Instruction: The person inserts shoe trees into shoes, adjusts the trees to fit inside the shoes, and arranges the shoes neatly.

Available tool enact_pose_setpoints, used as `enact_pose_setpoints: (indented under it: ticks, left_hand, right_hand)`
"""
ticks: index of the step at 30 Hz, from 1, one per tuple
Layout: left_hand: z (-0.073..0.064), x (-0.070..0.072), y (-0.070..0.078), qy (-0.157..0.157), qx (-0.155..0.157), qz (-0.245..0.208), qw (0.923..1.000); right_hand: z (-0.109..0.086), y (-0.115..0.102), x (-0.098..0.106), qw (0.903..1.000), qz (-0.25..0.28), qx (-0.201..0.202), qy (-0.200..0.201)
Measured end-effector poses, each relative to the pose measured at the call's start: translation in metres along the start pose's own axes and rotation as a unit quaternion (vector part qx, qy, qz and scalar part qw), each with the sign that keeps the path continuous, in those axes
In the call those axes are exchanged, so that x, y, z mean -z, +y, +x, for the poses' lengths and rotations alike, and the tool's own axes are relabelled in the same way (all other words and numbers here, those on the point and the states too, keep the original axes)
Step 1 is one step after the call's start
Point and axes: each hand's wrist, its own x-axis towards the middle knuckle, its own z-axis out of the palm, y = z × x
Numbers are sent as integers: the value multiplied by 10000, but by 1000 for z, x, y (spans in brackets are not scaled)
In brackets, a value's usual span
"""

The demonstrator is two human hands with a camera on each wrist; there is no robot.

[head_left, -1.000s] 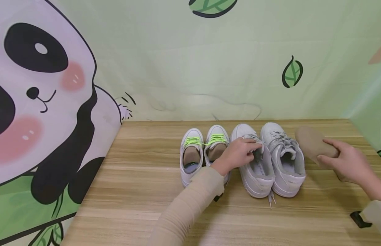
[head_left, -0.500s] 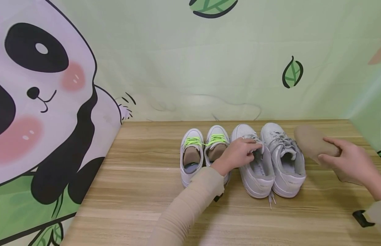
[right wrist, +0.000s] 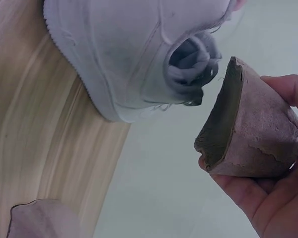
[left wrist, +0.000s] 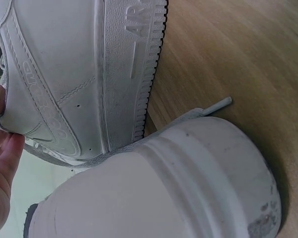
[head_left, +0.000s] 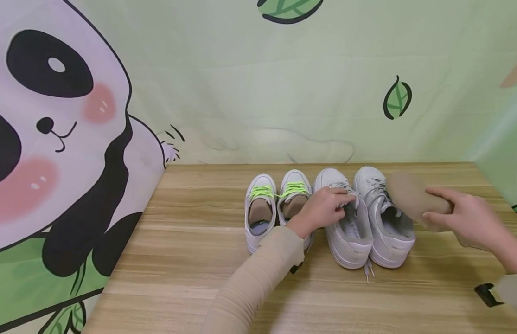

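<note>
My left hand pinches the tongue of the left white leather sneaker on the wooden table, holding its opening wide. My right hand grips the tan moulded-pulp shoe insert, toe-first above the right white sneaker.

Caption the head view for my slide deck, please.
Left hand grips a white sneaker's tongue; right hand holds a brown shoe insert beside its pair.
</note>
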Motion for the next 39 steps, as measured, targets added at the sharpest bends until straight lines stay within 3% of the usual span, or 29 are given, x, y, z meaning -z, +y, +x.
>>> enact_pose_setpoints:
  ticks: [24,35,39]
  left_hand:
    - [0,3,1,-66,66,-65,9999]
    - [0,2,1,-110,95,-68,9999]
    - [0,2,1,-110,90,-64,9999]
  right_hand:
    - [-7,-25,5,9986,32,326,-427]
    - [-7,-34,6,9937,-525,984,-88]
    - [-10,-39,8,9927,-691,939,-304]
